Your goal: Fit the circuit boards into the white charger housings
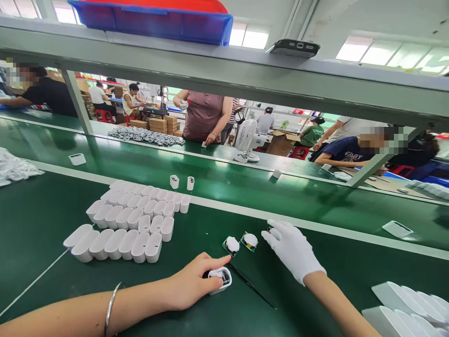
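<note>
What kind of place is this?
It looks like a factory workshop where small electronic things get put together. You can see rows of white plastic cases on a long green worktop, little circuit boards, and other people at benches beyond.

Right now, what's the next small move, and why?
I'd probably press down gently with the left hand: its thumb lies over the open top of the white oval housing, where metal parts show, while the gloved right hand is off to the side.
</note>
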Demonstrator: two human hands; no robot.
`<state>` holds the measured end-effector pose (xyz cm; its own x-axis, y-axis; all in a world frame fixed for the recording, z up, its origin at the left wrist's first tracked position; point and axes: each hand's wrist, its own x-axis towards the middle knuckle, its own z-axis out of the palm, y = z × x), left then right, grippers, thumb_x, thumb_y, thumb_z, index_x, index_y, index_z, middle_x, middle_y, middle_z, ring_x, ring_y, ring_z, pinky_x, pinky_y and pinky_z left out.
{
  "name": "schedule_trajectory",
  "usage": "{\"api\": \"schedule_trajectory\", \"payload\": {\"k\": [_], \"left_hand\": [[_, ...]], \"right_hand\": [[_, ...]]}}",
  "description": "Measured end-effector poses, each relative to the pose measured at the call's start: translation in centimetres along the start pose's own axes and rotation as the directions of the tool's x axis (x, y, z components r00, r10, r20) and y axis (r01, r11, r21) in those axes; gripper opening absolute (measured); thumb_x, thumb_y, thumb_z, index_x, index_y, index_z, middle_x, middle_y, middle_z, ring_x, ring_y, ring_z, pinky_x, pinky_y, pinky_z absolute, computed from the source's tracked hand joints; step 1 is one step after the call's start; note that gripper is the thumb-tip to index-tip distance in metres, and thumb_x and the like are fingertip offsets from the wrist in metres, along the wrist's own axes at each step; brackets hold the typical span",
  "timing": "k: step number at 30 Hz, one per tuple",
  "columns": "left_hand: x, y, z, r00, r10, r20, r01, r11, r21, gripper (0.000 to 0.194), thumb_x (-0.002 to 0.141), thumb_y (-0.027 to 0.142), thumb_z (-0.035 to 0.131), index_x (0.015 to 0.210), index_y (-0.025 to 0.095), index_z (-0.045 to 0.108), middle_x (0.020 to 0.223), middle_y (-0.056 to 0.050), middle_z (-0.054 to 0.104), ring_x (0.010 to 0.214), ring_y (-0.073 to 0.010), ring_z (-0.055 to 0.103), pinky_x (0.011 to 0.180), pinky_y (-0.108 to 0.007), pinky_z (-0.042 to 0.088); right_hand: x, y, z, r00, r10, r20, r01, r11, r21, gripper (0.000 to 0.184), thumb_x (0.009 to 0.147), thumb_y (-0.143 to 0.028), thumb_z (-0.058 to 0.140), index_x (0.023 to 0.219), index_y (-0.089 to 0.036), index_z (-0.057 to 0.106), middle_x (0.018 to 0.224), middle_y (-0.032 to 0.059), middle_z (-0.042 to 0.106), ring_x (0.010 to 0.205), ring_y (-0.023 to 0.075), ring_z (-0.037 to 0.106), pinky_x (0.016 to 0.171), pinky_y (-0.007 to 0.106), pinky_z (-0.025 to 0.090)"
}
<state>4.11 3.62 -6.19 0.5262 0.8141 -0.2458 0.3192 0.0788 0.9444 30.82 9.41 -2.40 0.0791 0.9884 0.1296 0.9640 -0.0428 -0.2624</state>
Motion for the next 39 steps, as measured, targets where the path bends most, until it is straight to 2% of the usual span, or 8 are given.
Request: {"api": "schedule_trajectory", "payload": {"k": [2,4,7,10,13,18,23,39], "left_hand": [[-0.1,-0.2,0.2,1.000,0.018,-0.011,-0.018,1.000,-0.015,0.051,0.081,0.029,0.058,0.131,0.037,0.053,0.106,0.000,0.056,0.104,-0.0203,0.055,0.096,-0.034,0.043],[-0.4,-0.4,0.4,0.997,0.063,-0.036,-0.064,0.998,-0.023,0.049,0.081,0.031,0.059,0.130,0.034,0.055,0.112,-0.001,0.056,0.109,-0.0214,0.055,0.101,-0.037,0.040],[-0.8,-0.5,0.7,0.988,0.136,-0.079,-0.138,0.990,-0.030,0.056,0.076,0.035,0.068,0.130,0.029,0.054,0.123,-0.005,0.056,0.117,-0.0248,0.052,0.107,-0.042,0.034],[-0.8,-0.5,0.7,0.985,0.133,-0.108,-0.140,0.988,-0.067,0.064,0.068,0.030,0.075,0.129,0.023,0.055,0.124,-0.008,0.060,0.117,-0.0265,0.054,0.107,-0.044,0.036],[-0.4,-0.5,0.7,0.987,0.092,-0.129,-0.106,0.988,-0.108,0.059,0.065,0.023,0.076,0.121,0.020,0.059,0.117,-0.008,0.067,0.111,-0.0266,0.059,0.103,-0.043,0.040],[-0.2,-0.6,0.7,0.984,0.105,-0.145,-0.117,0.991,-0.071,0.050,0.063,0.020,0.077,0.111,0.018,0.067,0.110,-0.007,0.071,0.105,-0.0269,0.063,0.098,-0.040,0.046],[-0.2,-0.5,0.7,0.980,0.090,-0.179,-0.090,0.996,0.006,0.047,0.062,0.022,0.078,0.108,0.021,0.070,0.109,-0.005,0.071,0.104,-0.0267,0.063,0.095,-0.039,0.046],[-0.3,0.0,0.9,0.978,0.102,-0.180,-0.095,0.994,0.048,0.039,0.063,0.020,0.072,0.102,0.023,0.074,0.096,-0.003,0.070,0.092,-0.0228,0.063,0.083,-0.031,0.044]], "right_hand": [[-2.5,-1.2,0.1,0.995,-0.097,-0.009,0.098,0.991,0.091,0.035,0.086,-0.040,0.050,0.116,-0.025,0.062,0.113,0.0066,0.064,0.093,0.0215,0.064,0.083,0.036,0.052],[-4.6,-2.4,0.9,0.966,-0.257,0.031,0.247,0.953,0.176,0.035,0.084,-0.041,0.054,0.117,-0.028,0.062,0.109,0.0051,0.065,0.093,0.0210,0.064,0.080,0.034,0.053],[-6.6,-3.5,2.7,0.908,-0.414,0.065,0.404,0.906,0.127,0.024,0.083,-0.029,0.057,0.106,-0.031,0.066,0.096,0.0028,0.068,0.088,0.0225,0.065,0.070,0.035,0.054],[-7.2,-3.5,3.9,0.892,-0.451,-0.024,0.451,0.887,0.101,0.019,0.087,-0.020,0.048,0.087,-0.026,0.067,0.082,0.0022,0.065,0.075,0.0187,0.063,0.063,0.030,0.052],[-7.2,-3.2,3.4,0.881,-0.457,-0.123,0.471,0.870,0.144,0.021,0.090,-0.019,0.042,0.088,-0.024,0.062,0.084,0.0023,0.063,0.067,0.0140,0.061,0.057,0.024,0.050],[-7.6,-3.8,1.1,0.787,-0.609,-0.099,0.607,0.793,-0.053,0.027,0.082,-0.007,0.041,0.082,-0.025,0.060,0.075,-0.0003,0.061,0.053,0.0112,0.055,0.046,0.021,0.039],[-7.9,-4.2,0.9,0.711,-0.690,-0.132,0.658,0.720,-0.222,0.025,0.080,-0.006,0.042,0.083,-0.022,0.060,0.072,0.0008,0.062,0.051,0.0134,0.055,0.044,0.023,0.036],[-8.0,-5.2,1.4,0.753,-0.654,-0.074,0.626,0.746,-0.228,0.022,0.078,-0.004,0.050,0.083,-0.024,0.060,0.071,-0.0021,0.061,0.050,0.0121,0.049,0.046,0.024,0.025]]}}
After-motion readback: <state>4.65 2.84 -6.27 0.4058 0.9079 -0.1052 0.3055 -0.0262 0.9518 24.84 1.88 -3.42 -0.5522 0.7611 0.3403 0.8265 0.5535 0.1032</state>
